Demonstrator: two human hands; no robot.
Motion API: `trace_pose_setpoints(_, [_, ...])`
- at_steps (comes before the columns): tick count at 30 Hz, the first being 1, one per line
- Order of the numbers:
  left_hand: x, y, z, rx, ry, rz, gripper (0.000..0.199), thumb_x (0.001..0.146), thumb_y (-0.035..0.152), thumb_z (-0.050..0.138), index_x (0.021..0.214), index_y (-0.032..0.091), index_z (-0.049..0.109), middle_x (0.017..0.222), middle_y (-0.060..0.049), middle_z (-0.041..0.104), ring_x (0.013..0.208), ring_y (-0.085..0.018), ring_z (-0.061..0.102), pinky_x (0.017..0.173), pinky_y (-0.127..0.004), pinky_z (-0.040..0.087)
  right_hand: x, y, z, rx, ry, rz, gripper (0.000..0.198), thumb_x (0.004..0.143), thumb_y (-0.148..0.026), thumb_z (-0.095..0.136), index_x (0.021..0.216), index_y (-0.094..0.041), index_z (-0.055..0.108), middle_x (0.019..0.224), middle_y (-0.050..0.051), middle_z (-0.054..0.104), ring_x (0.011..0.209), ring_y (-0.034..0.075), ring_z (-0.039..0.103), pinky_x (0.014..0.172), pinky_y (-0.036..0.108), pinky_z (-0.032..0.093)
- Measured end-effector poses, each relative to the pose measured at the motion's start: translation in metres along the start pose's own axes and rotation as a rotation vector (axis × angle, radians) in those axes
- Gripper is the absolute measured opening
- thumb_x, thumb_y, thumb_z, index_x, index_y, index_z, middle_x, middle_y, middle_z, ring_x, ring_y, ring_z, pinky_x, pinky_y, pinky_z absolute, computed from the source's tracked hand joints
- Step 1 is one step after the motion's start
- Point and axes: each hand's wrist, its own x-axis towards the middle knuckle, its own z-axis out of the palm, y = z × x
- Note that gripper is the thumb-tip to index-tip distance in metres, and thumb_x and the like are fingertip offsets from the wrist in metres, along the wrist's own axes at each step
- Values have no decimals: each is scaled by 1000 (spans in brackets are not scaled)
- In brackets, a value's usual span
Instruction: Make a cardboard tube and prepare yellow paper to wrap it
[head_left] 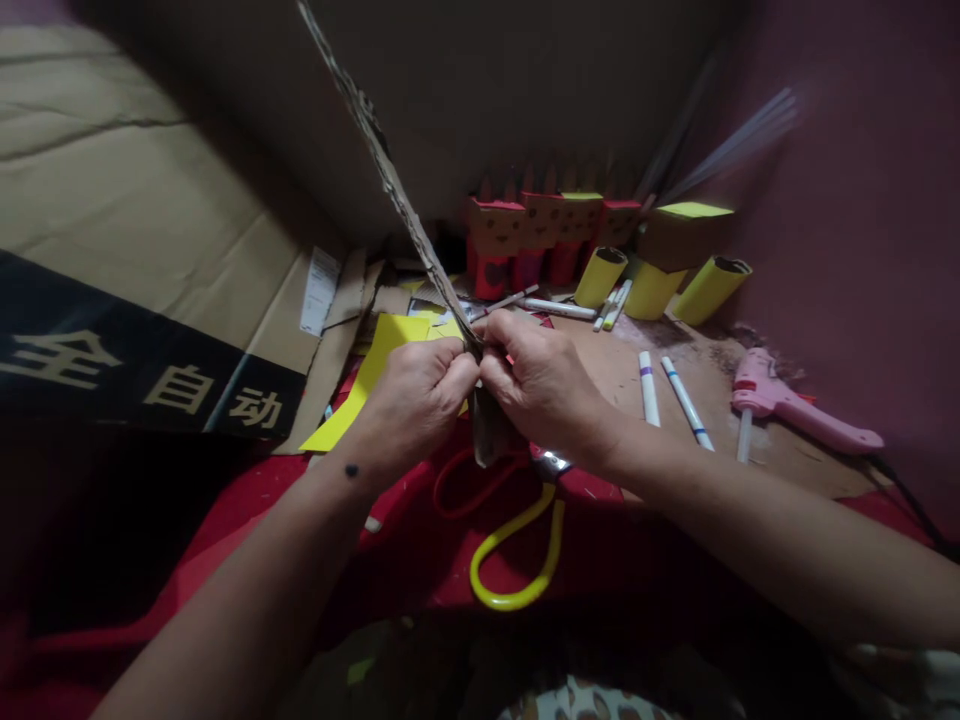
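Head view: gripping a cardboard strip point(403, 200) in the closed fingers of left hand point(427, 385) and right hand point(540, 380), above scissors point(557, 532) by the red surface's point(420, 560) near edge. Can read 全自动 on a box point(165, 220) at left; can't make out the small print on its white label point(320, 290).

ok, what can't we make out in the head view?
All head view:
Cardboard strip: far end cut off by the top edge; gripped part hidden by the left hand and right hand.
Scissors: blades not visible, apparently hidden behind the right hand and wrist.
White label on the carton: print too small.
Clear sticks: blurred, can't count.
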Motion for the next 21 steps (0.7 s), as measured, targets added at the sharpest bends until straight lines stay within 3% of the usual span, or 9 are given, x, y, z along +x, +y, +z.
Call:
trace_pose_setpoints(5, [1, -6, 2, 32, 39, 2, 28, 78, 22, 41, 50, 19, 38, 49, 4, 36, 48, -9, 34, 48, -25, 28, 4, 5, 8, 121, 25, 91, 16, 79, -12, 41, 82, -16, 55, 78, 4, 59, 70, 15, 51, 66, 27, 38])
trace_pose_setpoints(12, [-2, -3, -1, 182, 21, 56, 28, 81, 22, 41, 53, 20, 34, 48, 5, 36, 47, -9, 35, 49, -25, 26, 11, 7, -2, 81, -73, 34, 3, 76, -17, 48, 74, -18, 49, 69, 0, 53, 63, 13, 47, 59, 25, 34])
trace_pose_setpoints(21, [-1, 3, -4, 214, -53, 144, 26, 81, 16, 41, 56, 20, 39, 48, 4, 41, 47, -9, 37, 51, -23, 29, 19, -1, -14, -183, -107, -73, 9, 78, -16, 49, 70, -19, 49, 61, -2, 46, 57, 11, 39, 57, 26, 27])
